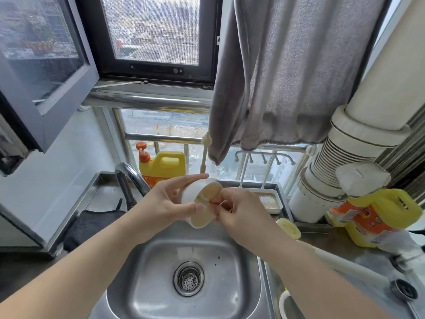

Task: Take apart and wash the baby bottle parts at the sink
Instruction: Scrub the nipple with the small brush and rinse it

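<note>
Above the steel sink (147,268) my left hand (170,201) grips a white bottle collar (192,192) with a beige silicone nipple part (207,196) set in it. My right hand (239,210) pinches the edge of that beige part, fingers curled at its rim. A second beige piece (202,221) shows just below, between both hands. A brush (205,148) with a pale bristled head stands upright behind them. The tap (130,178) arches at the left of the sink, with no water seen running.
A yellow detergent jug (165,164) with an orange pump stands behind the tap. A white tray (271,201) and rack sit at the back right. A yellow lid-like piece (288,227), a yellow refill bag (372,217), a grey hanging towel (287,70) and a dark cloth (92,224) surround the basin.
</note>
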### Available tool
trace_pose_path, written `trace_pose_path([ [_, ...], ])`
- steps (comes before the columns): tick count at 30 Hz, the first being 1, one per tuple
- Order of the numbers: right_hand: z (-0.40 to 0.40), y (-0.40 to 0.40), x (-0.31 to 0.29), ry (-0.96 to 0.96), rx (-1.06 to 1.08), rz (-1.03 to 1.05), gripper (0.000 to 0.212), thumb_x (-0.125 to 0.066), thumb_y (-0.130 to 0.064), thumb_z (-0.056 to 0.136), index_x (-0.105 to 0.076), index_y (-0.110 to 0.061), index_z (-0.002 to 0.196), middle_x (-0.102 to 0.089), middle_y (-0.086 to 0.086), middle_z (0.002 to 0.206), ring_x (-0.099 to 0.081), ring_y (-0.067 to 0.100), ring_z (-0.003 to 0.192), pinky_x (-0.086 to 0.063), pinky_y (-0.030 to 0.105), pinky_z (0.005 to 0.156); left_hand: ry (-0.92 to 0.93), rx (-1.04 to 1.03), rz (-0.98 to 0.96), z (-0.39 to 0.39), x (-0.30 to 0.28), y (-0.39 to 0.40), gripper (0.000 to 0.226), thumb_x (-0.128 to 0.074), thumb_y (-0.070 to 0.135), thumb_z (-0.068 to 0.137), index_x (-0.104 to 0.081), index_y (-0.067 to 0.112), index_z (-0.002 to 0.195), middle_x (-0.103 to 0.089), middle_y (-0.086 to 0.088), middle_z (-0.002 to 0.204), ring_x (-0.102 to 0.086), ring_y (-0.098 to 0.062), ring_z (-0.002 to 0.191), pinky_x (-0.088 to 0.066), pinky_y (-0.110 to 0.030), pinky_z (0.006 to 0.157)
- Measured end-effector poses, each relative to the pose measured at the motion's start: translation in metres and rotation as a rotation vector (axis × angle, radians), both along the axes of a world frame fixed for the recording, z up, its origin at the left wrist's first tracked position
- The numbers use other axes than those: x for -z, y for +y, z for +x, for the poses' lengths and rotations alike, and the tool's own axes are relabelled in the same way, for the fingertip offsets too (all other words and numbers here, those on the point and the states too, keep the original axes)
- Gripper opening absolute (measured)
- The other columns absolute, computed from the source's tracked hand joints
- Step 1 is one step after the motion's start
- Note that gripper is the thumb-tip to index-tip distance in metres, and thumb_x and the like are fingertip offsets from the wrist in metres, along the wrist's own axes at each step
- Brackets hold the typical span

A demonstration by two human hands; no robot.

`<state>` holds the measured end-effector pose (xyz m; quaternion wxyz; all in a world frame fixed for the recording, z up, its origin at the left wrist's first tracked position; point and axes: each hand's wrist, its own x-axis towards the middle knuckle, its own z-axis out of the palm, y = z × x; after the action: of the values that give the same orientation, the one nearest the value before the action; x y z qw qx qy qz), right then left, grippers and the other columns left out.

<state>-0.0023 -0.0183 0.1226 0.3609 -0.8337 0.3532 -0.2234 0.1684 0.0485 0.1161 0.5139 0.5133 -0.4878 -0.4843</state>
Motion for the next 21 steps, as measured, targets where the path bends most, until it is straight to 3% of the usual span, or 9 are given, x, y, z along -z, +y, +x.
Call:
trace_pose_path([
  [3, 0.004, 0.005, -0.007, 0.237, -0.006, -0.244, 0.010, -0.052, -0.022, 0.092, -0.061, -0.023, 0.090, -0.058, -0.003, 0.082, -0.055, 0.020, 0.074, -0.041, 0.032, 0.065, 0.014, -0.024, 0.041, -0.002, 0.002, -0.002, 0.056, -0.082, 0.029, 0.052, -0.072, 0.036, 0.107, -0.072, -0.008, 0.104, -0.070, -0.020, 0.088, -0.055, -0.027, 0.070],
  [5, 0.007, 0.009, -0.011, 0.423, -0.008, -0.405, 0.013, -0.048, -0.014, 0.092, -0.054, -0.023, 0.101, -0.059, 0.005, 0.099, -0.055, 0.029, 0.082, -0.038, 0.031, 0.066, -0.024, -0.022, 0.076, -0.004, 0.001, -0.004, 0.055, -0.084, 0.030, 0.051, -0.073, 0.036, 0.105, -0.072, -0.004, 0.105, -0.070, -0.018, 0.090, -0.055, -0.027, 0.069],
  [7, 0.006, 0.012, -0.010, 0.485, -0.009, -0.467, 0.021, -0.044, -0.006, 0.090, -0.047, -0.022, 0.103, -0.060, 0.010, 0.105, -0.051, 0.030, 0.080, -0.034, 0.031, 0.065, -0.040, -0.053, 0.119, -0.004, -0.001, -0.006, 0.054, -0.091, 0.026, 0.054, -0.073, 0.034, 0.105, -0.071, -0.003, 0.104, -0.070, -0.018, 0.089, -0.056, -0.029, 0.067],
  [9, 0.002, 0.008, -0.008, 0.430, 0.018, -0.439, 0.012, -0.043, -0.013, 0.096, -0.047, -0.021, 0.104, -0.062, 0.007, 0.097, -0.050, 0.030, 0.077, -0.036, 0.033, 0.064, 0.003, -0.143, 0.165, -0.001, -0.003, -0.007, 0.050, -0.085, 0.024, 0.056, -0.071, 0.030, 0.104, -0.070, -0.007, 0.102, -0.071, -0.020, 0.084, -0.057, -0.031, 0.063],
  [11, -0.001, 0.002, -0.004, 0.216, 0.057, -0.224, 0.005, -0.051, -0.026, 0.096, -0.055, -0.023, 0.095, -0.064, 0.001, 0.080, -0.055, 0.020, 0.071, -0.042, 0.030, 0.064, 0.068, -0.192, 0.176, 0.002, -0.002, -0.007, 0.052, -0.090, 0.027, 0.055, -0.071, 0.029, 0.103, -0.071, -0.010, 0.102, -0.071, -0.022, 0.084, -0.058, -0.033, 0.064],
  [13, 0.002, 0.000, 0.001, 0.033, 0.076, 0.017, 0.008, -0.060, -0.025, 0.092, -0.060, -0.023, 0.084, -0.060, -0.006, 0.065, -0.054, 0.002, 0.057, -0.039, 0.015, 0.055, 0.160, -0.159, 0.145, 0.004, -0.002, -0.007, 0.057, -0.087, 0.031, 0.051, -0.071, 0.028, 0.106, -0.071, -0.012, 0.102, -0.071, -0.025, 0.088, -0.058, -0.035, 0.067],
  [15, 0.005, -0.001, 0.003, -0.059, 0.072, 0.182, 0.010, -0.061, -0.016, 0.091, -0.062, -0.018, 0.081, -0.059, -0.007, 0.062, -0.055, -0.003, 0.050, -0.037, 0.009, 0.052, 0.184, -0.093, 0.112, 0.004, -0.004, -0.007, 0.058, -0.082, 0.030, 0.051, -0.071, 0.027, 0.108, -0.071, -0.012, 0.102, -0.070, -0.026, 0.089, -0.058, -0.034, 0.067],
  [18, 0.007, -0.001, 0.000, -0.028, 0.013, 0.158, 0.022, -0.056, -0.006, 0.089, -0.063, -0.020, 0.073, -0.058, -0.005, 0.063, -0.055, -0.002, 0.051, -0.036, 0.009, 0.052, 0.083, -0.020, 0.092, 0.003, -0.008, -0.007, 0.065, -0.089, 0.038, 0.047, -0.072, 0.031, 0.109, -0.071, -0.009, 0.103, -0.070, -0.022, 0.088, -0.057, -0.031, 0.067],
  [21, 0.009, -0.005, -0.008, 0.108, -0.005, -0.014, 0.013, -0.059, -0.016, 0.088, -0.069, -0.023, 0.086, -0.063, -0.005, 0.075, -0.059, 0.011, 0.069, -0.045, 0.025, 0.063, 0.004, -0.021, 0.076, 0.002, -0.005, -0.007, 0.068, -0.090, 0.048, 0.044, -0.072, 0.034, 0.108, -0.071, -0.005, 0.104, -0.069, -0.019, 0.090, -0.055, -0.028, 0.069],
])
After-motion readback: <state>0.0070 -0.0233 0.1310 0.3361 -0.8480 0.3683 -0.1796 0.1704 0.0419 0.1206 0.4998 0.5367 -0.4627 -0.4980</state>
